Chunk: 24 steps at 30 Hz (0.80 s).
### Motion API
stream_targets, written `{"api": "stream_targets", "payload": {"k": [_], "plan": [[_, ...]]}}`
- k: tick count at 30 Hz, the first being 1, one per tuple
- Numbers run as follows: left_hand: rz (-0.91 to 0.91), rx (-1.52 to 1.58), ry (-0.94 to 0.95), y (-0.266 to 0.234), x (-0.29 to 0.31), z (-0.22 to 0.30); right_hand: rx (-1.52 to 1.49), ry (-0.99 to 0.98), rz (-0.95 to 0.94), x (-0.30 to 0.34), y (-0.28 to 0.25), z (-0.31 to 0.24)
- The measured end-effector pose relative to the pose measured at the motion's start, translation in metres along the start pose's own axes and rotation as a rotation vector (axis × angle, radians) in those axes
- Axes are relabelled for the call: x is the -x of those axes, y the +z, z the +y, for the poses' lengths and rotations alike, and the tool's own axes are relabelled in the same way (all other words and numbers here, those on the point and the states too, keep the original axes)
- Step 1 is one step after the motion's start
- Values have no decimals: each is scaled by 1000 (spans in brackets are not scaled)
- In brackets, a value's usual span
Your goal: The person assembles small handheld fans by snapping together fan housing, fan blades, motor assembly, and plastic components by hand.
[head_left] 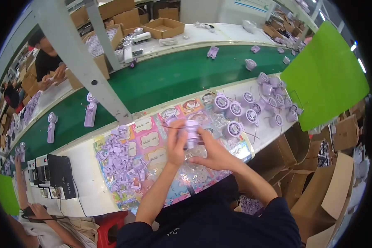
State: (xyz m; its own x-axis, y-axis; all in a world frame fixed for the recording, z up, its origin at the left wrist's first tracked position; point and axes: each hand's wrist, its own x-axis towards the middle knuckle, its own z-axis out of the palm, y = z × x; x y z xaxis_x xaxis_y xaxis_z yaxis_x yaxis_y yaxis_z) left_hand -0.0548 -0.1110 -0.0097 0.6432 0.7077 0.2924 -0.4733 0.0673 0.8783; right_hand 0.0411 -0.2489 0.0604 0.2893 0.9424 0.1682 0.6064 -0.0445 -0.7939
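So the biggest thing here is one long green conveyor belt (153, 82) curving right across, with three long-handled lilac units (90, 114) easy to spot on its left stretch and a scatter of smaller lilac parts further right. Alongside it runs one white worktable (84, 165). I count two bright green panels, the big one (324, 78) at the right and a smaller one (3, 192) low on the left. A colourful cartoon-printed covering (161, 155) lies over the middle of the table, and one black boxy device (58, 173) sits left of it

Two hands are at work over the covering. The left hand (177, 142) is closed in around one lilac part (191, 132), which is held up between the two hands. The right hand (211, 151) has its fingers at the part's right side and its thumb spread below, can't tell if it's really gripping

Over on the right there's at least a dozen round lilac housings (234, 109), some overlapping. Smallest stuff: one heap of little lilac pieces (120, 161) on the left, way too jumbled to count
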Motion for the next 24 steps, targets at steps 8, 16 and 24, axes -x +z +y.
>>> {"api": "stream_targets", "payload": {"k": [8,16,24], "plan": [[-485,-147,-18,-18,-26,24,-105,189,441,61,6,44],[-471,-1255,308,-21,-20,19,327,329,318,69,2,26],[-576,-1169,6,-11,-18,38,390,268,343,51,-5,23]]}}
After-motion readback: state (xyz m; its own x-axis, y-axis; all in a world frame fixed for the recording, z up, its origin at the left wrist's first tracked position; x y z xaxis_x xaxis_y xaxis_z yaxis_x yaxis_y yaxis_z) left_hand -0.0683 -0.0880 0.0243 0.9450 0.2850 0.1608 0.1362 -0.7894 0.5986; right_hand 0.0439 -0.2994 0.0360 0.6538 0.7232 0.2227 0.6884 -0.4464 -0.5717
